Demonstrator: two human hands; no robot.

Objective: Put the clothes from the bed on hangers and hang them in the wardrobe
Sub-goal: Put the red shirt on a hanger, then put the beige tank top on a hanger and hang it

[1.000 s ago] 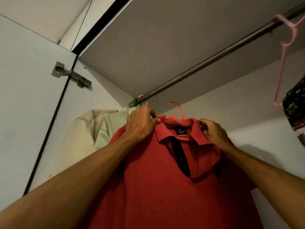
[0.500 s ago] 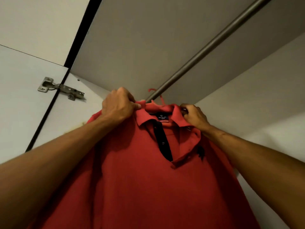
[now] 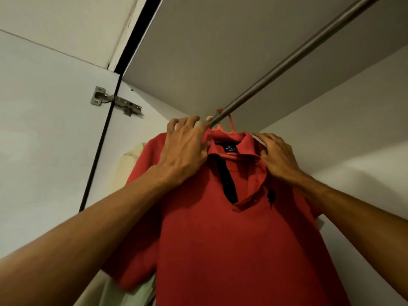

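Below the rail [image 3: 287, 65], leftmost, a cream garment [image 3: 132, 160]. Left hand [image 3: 185, 149], fingers loosely spread, flat on the red polo shirt [image 3: 231, 235], gripping nothing. Orange hanger [image 3: 231, 124] hooked over the rail, shirt hanging beneath. Right hand [image 3: 278, 154] relaxed, fingertips touching the collar [image 3: 249, 141]

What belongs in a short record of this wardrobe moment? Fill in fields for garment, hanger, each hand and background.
garment: red polo shirt, dark placket
hanger: orange hanger, hooked over the metal rail
left: left hand rests on the shirt's shoulder, fingers spread
right: right hand rests on the other shoulder by the collar, fingers loose
background: pale garment behind the shirt; door hinge at left
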